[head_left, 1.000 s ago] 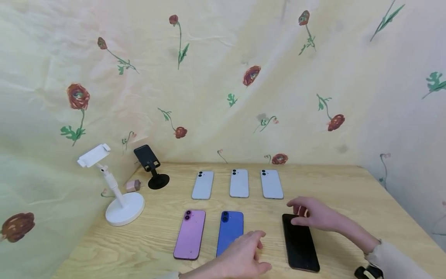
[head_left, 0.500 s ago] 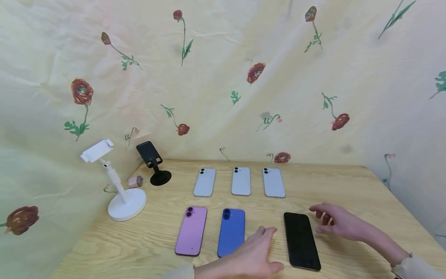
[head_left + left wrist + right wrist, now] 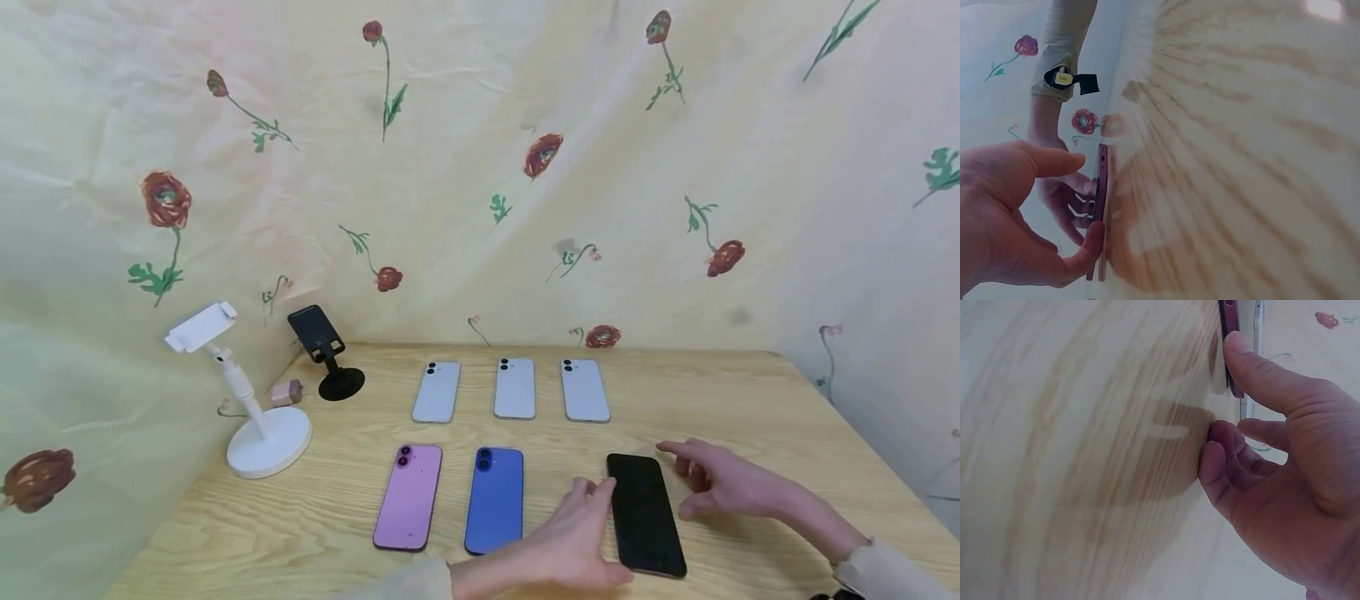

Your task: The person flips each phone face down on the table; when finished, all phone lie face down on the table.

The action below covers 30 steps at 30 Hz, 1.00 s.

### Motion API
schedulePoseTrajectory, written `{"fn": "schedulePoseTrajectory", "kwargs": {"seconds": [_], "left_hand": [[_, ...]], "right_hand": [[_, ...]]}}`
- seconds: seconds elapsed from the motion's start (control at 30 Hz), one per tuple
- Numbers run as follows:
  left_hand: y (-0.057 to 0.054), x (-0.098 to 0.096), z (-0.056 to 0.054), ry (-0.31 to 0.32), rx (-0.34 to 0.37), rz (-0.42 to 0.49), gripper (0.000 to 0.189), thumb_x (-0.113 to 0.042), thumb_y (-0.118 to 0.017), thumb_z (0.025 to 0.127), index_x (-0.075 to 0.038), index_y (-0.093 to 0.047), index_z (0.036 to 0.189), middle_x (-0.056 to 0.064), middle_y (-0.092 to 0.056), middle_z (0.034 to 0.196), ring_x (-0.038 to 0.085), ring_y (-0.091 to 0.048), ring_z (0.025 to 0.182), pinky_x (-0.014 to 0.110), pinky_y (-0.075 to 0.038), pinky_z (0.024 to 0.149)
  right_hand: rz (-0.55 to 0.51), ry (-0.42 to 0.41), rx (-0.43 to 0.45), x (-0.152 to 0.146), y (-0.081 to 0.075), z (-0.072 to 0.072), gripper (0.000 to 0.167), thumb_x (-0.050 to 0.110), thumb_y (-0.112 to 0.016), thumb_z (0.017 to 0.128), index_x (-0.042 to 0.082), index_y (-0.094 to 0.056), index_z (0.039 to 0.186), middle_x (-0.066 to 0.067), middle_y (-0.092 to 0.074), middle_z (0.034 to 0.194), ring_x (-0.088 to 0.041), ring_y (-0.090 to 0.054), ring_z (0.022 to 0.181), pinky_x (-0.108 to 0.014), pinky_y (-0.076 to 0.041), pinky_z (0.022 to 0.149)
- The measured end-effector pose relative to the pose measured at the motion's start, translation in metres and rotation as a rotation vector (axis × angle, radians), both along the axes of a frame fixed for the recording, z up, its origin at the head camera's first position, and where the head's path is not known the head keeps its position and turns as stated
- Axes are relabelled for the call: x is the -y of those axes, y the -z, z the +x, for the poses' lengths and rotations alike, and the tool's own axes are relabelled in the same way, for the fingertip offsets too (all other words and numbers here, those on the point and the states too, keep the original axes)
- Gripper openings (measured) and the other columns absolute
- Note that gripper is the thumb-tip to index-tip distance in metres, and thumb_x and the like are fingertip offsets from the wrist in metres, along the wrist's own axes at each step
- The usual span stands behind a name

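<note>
A phone with a black screen facing up (image 3: 647, 515) lies on the wooden table at the front right. My left hand (image 3: 573, 537) is at its left edge, thumb and fingers spread, fingertips right beside the phone's side. On the phone's other side, my right hand (image 3: 723, 482) hovers low with loosely bent fingers, a small gap from the edge in the head view. In the left wrist view, the phone (image 3: 1102, 181) appears edge-on between the left hand (image 3: 1016, 212) and the right hand. A blue phone (image 3: 495, 500) lies face down left of the left hand.
A pink phone (image 3: 408, 497) lies left of the blue one. Three white phones (image 3: 437, 392) form a row behind, camera sides up. At the back left stand a white phone stand (image 3: 268, 442), a black phone stand (image 3: 341, 383) and a small pink charger plug (image 3: 286, 392). A flowered cloth hangs behind.
My left hand has moved right, from beside the blue phone to the black-screened phone's left edge. My right hand has pulled back from that phone's top to its right side.
</note>
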<state>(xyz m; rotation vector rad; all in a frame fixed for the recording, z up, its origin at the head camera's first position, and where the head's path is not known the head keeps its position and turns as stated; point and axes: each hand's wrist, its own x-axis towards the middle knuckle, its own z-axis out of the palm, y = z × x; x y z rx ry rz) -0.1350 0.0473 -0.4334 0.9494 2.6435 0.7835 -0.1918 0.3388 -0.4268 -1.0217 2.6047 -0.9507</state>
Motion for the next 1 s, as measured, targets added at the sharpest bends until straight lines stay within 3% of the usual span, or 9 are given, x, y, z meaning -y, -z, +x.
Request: {"fn": "schedulePoseTrajectory", "kwargs": {"seconds": [0.3,0.5,0.67,1.0], "left_hand": [[0.002,-0.016,0.004,-0.04,0.002,-0.056,0.101,-0.044,-0.084,0.078,-0.021,-0.026,0.158,0.004,-0.033,0.146,0.013,-0.045,0.124,0.024,-0.049,0.08],[0.003,-0.023,0.003,-0.042,-0.059,-0.1,0.102,-0.048,-0.085,0.076,-0.022,-0.028,0.157,0.004,-0.033,0.147,0.014,-0.044,0.125,0.024,-0.049,0.081],[0.005,-0.026,0.001,-0.013,-0.095,-0.136,0.1,-0.05,-0.083,0.077,-0.021,-0.03,0.157,0.005,-0.033,0.148,0.016,-0.043,0.126,0.023,-0.049,0.083],[0.008,-0.033,-0.002,-0.011,-0.066,-0.143,0.094,-0.047,-0.081,0.08,-0.025,-0.031,0.157,0.005,-0.032,0.15,0.018,-0.043,0.125,0.025,-0.05,0.079]], "right_hand": [[0.03,-0.018,-0.06,0.001,0.008,-0.002,0.083,0.024,-0.086,0.078,-0.02,-0.045,0.134,-0.002,-0.044,0.093,-0.004,-0.039,0.073,-0.024,-0.036,0.058],[0.024,-0.038,-0.073,0.002,0.009,-0.002,0.083,0.026,-0.086,0.078,-0.02,-0.045,0.134,0.0,-0.041,0.089,-0.003,-0.037,0.072,-0.025,-0.035,0.057],[0.033,-0.028,-0.057,0.003,0.009,0.0,0.084,0.03,-0.085,0.079,-0.015,-0.044,0.138,0.0,-0.039,0.089,-0.005,-0.036,0.073,-0.026,-0.033,0.057],[0.042,0.035,0.019,0.006,0.005,0.004,0.082,0.036,-0.083,0.08,-0.007,-0.048,0.142,-0.002,-0.039,0.086,-0.009,-0.038,0.072,-0.027,-0.033,0.058]]}}
